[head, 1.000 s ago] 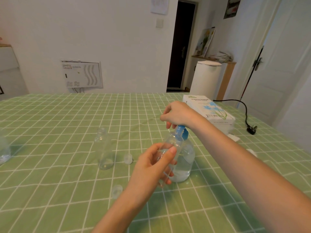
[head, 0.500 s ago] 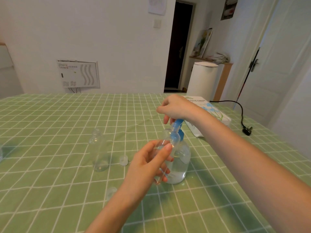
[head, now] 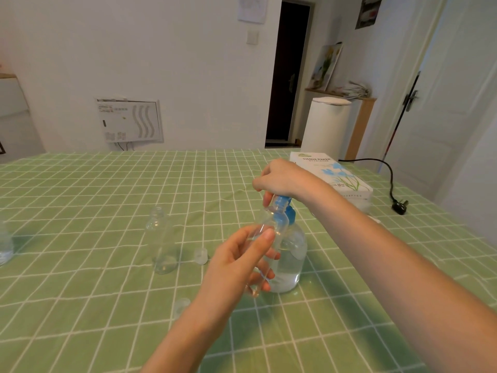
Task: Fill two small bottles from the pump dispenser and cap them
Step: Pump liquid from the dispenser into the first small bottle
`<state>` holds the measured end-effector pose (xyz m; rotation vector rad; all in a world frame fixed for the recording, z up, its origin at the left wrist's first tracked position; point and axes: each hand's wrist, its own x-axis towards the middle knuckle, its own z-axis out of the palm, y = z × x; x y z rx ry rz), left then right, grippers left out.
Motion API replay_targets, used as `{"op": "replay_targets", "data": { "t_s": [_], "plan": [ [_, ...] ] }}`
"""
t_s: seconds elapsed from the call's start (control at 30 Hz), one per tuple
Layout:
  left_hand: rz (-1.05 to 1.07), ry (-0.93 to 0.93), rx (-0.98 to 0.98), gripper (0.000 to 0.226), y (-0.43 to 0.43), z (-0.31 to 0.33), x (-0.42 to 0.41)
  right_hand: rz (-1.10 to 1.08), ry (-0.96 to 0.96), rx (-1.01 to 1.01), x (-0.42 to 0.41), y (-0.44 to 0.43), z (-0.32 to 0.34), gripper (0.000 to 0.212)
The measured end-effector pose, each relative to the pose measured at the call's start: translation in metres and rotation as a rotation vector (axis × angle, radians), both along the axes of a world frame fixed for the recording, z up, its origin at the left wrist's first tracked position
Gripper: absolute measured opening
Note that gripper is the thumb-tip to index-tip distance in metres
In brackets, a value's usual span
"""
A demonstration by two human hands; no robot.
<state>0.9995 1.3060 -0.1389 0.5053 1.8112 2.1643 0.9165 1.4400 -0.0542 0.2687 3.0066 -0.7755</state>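
Note:
A clear pump dispenser (head: pixel 291 254) with a blue pump head (head: pixel 282 203) stands mid-table, about half full of clear liquid. My right hand (head: pixel 282 179) rests on top of the pump head, fingers curled over it. My left hand (head: pixel 242 262) grips a small clear bottle (head: pixel 269 230), tilted with its mouth up under the blue nozzle. A second small clear bottle (head: pixel 161 238) stands upright and uncapped to the left. Two clear caps lie on the cloth, one (head: pixel 201 256) between the bottles and one (head: pixel 181 305) nearer me.
The table wears a green checked cloth (head: pixel 80 305). A white tissue paper box (head: pixel 330 176) lies behind my right forearm, with a black cable and plug (head: pixel 399 205) beyond it. Part of a clear container (head: pixel 4 249) shows at the left edge.
The pump head has risen from its pressed-down position under my right hand. My left hand keeps the small bottle at the nozzle.

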Motion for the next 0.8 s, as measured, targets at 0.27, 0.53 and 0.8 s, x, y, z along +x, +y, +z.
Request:
{"op": "replay_targets", "data": {
  "t_s": [0.27, 0.53, 0.8],
  "plan": [
    [0.008, -0.018, -0.026, 0.044, -0.001, -0.004, 0.003, 0.024, 0.024, -0.082, 0.002, 0.001, -0.013, 0.041],
    [0.012, -0.028, 0.008, 0.043, 0.001, -0.005, 0.001, 0.035, 0.029, -0.053, 0.002, 0.002, -0.009, 0.035],
    [0.012, -0.009, 0.027, 0.05, 0.003, -0.004, -0.002, 0.056, 0.039, -0.032, -0.001, 0.0, -0.002, 0.041]
  ]
}}
